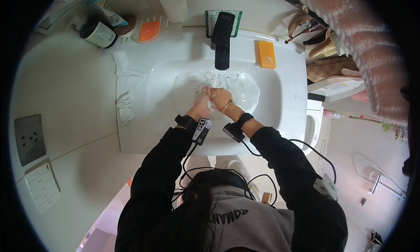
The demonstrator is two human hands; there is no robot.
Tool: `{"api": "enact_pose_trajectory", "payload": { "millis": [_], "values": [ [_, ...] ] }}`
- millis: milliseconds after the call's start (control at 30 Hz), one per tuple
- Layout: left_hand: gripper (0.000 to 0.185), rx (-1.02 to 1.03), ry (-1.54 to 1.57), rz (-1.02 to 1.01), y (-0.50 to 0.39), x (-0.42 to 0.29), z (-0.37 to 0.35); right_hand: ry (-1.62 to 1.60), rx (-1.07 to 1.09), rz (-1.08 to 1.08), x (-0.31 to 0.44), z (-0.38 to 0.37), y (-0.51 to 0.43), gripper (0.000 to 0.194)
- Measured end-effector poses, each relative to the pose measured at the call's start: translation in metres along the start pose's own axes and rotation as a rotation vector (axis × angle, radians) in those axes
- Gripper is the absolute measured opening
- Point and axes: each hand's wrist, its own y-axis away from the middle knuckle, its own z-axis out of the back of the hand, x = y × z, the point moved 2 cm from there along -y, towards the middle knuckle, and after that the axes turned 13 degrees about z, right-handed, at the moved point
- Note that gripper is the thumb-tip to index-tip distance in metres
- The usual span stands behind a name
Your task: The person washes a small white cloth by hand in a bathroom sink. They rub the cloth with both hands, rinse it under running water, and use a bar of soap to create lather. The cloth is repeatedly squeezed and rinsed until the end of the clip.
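My left hand and my right hand are pressed together over the white washbasin. Beneath them lies foamy water. Some white shows between the palms; whether it is foam or wet cloth, I cannot tell. The right fingers are curled, and a thin bracelet circles that wrist. Above the hands, the black faucet reaches over the water. On the left rim rest a crumpled white cloth and another thin white cloth. An orange bar of soap lies on the right back rim.
A soap dish with an orange bar, a dark pump bottle and a tube stand at the back left. Behind the faucet is a green-edged packet. Black cables hang from both wrist devices. A toilet adjoins the right side.
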Motion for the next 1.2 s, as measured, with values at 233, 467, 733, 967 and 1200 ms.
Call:
{"api": "enact_pose_trajectory", "payload": {
  "millis": [233,467,733,967,1200],
  "values": [
    [0.033,-0.279,-1.291,-0.697,0.010,-0.001,0.008,0.098,0.087,-0.043,0.007,0.005,0.004,0.043],
    [0.040,0.198,-0.722,-0.596,0.009,-0.011,0.010,0.069,0.073,-0.098,-0.012,-0.004,0.001,0.048],
    [0.015,0.188,0.181,0.353,0.061,-0.040,-0.038,-1.157,0.294,-0.548,-0.065,0.010,0.012,0.038],
    [0.010,0.119,0.091,0.384,0.023,0.008,-0.006,-0.913,0.303,-0.476,-0.109,-0.035,0.034,0.026],
    [0.021,-0.036,-0.247,-0.020,0.010,0.010,-0.010,-0.436,-0.279,-0.227,-0.037,-0.044,0.023,0.039]
  ]
}}
